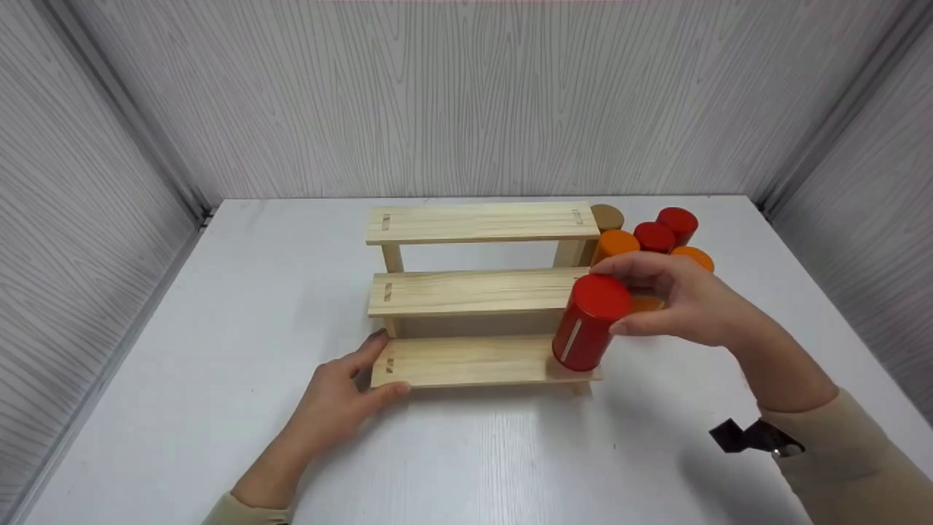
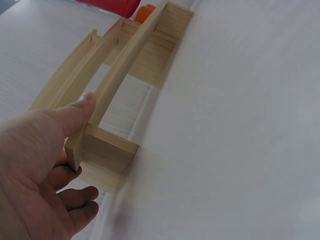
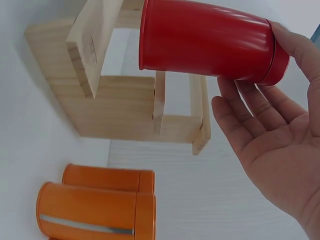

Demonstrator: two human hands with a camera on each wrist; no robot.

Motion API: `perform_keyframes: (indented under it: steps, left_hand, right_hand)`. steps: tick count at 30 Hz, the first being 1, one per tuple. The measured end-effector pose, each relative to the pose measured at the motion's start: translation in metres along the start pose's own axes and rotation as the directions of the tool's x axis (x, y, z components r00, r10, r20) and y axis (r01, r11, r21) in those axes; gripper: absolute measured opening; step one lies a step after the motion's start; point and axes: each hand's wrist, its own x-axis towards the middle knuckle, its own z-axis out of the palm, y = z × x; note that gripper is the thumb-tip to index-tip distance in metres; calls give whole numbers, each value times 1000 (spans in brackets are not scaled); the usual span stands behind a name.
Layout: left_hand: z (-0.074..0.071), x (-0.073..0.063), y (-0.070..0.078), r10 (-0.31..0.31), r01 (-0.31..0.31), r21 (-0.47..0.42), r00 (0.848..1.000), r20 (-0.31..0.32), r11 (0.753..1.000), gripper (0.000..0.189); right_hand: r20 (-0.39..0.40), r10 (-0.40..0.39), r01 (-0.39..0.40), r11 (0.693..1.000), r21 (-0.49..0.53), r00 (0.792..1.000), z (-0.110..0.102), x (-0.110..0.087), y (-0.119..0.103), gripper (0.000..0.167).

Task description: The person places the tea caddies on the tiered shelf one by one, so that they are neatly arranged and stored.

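Observation:
A three-tier wooden shelf [image 1: 481, 292] stands on the white table. My left hand [image 1: 346, 390] grips the left end of its lowest board, thumb at the front edge, as the left wrist view [image 2: 45, 160] also shows. In my right hand [image 1: 689, 302] is a red canister [image 1: 583, 335], pinched near its lid between thumb and fingers. The canister leans slightly over the right end of the lowest board. In the right wrist view the red canister [image 3: 205, 40] overlaps the shelf [image 3: 115, 105], with fingertips around its lid end.
Right behind the shelf's right side stand several canisters: orange ones [image 1: 618, 242], red ones [image 1: 676, 222] and one with a tan lid [image 1: 606, 216]. Some are partly hidden by my right hand. Wood-patterned panels [image 1: 481, 102] enclose the table at the back and sides.

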Motion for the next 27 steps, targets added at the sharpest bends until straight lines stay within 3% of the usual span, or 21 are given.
perform_keyframes:
  steps: [27]
  left_hand:
    - [0,0,-2,19,-18,13,1000,-6,1000,93]
  right_hand:
    - [39,31,-34,995,90,999,66,55,-13,59]
